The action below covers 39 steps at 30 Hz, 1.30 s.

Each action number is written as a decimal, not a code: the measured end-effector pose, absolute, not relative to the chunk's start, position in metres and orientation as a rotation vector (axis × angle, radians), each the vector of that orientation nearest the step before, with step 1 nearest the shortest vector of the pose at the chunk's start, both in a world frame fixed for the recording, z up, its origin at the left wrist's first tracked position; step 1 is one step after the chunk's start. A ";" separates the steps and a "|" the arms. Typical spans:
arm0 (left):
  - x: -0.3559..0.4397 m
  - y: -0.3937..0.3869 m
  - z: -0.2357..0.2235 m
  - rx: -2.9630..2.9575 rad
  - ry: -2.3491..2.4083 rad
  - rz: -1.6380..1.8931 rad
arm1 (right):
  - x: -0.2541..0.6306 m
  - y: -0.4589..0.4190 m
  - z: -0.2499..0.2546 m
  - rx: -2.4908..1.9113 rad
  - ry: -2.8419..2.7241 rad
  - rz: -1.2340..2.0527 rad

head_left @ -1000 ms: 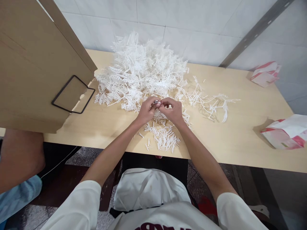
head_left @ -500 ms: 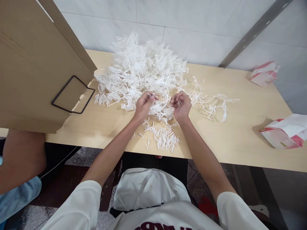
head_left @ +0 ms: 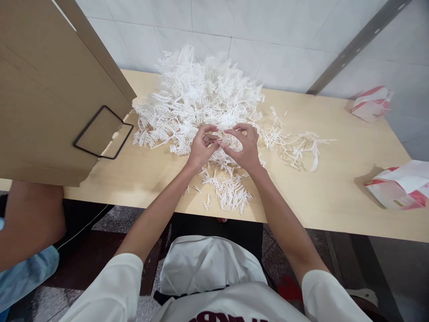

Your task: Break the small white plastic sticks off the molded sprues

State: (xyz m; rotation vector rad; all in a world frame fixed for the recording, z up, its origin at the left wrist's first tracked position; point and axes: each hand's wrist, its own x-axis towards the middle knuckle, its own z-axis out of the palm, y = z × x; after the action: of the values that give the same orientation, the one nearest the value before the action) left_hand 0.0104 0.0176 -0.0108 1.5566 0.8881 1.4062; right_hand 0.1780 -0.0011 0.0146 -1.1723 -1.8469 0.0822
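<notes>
The two hands are now together; half a second ago they were apart, with a gap between them. The left hand and the right hand meet at the thumb tips above the near edge of the white pile. Judged from this, the work is again two-handed at a single point.

Left hand: fingers curled, partly open. Right hand: index finger and thumb spread in a wide arc, half open. Whether a small piece is pinched at the meeting point cannot be told.

The white pile stands on the far middle of the table, close to the wall. It is a loose, tangled heap of thin, branched strands. Short white sticks lie scattered in a smaller, flatter heap near the front edge. Longer stringy strands lie to the right.
</notes>
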 end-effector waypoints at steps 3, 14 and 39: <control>0.012 0.014 -0.009 1.599 0.898 1.368 | 0.178 0.001 0.009 -1.144 -1.921 0.219; 0.013 0.012 -0.004 1.727 1.057 1.230 | 0.177 -0.002 0.014 -1.071 -1.422 0.588; 0.014 0.006 -0.002 1.448 0.928 1.237 | 0.178 0.000 0.010 -1.137 -1.613 0.102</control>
State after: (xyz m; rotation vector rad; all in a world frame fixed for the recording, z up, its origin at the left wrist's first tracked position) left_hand 0.0136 0.0057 -0.0017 1.4480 0.9282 1.2372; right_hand 0.1777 0.0001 0.0102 -1.1373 -1.6133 0.1024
